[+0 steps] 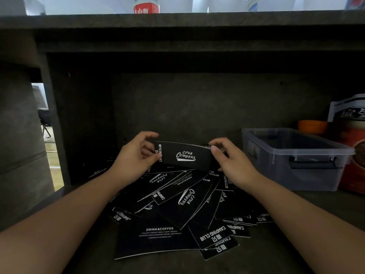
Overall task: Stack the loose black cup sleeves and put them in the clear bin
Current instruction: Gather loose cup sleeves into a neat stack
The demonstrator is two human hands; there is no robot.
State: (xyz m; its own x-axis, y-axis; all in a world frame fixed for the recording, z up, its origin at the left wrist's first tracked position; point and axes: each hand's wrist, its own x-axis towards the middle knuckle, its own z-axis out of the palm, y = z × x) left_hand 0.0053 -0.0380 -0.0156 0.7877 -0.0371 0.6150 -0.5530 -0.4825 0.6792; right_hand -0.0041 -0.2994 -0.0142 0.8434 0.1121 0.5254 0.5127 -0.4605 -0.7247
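A dark surface (83,244) fills the lower frame. The clear bin (292,157) sits at right. A sleeve pile (177,210) sprawls at lower centre. Above it, the left hand (136,155) and right hand (229,159) each pinch an end of a held stack (185,156).

A dark grey, stone-look counter (325,206) set back in a recess under an overhanging ledge carried a loose heap of flat black cardboard cup sleeves (177,210) printed with white lettering, overlapping one another at all angles. To the right of the heap stood a clear plastic bin with a dark handle (296,161), and behind it an orange round container (312,126) beside a red-orange box (353,175).
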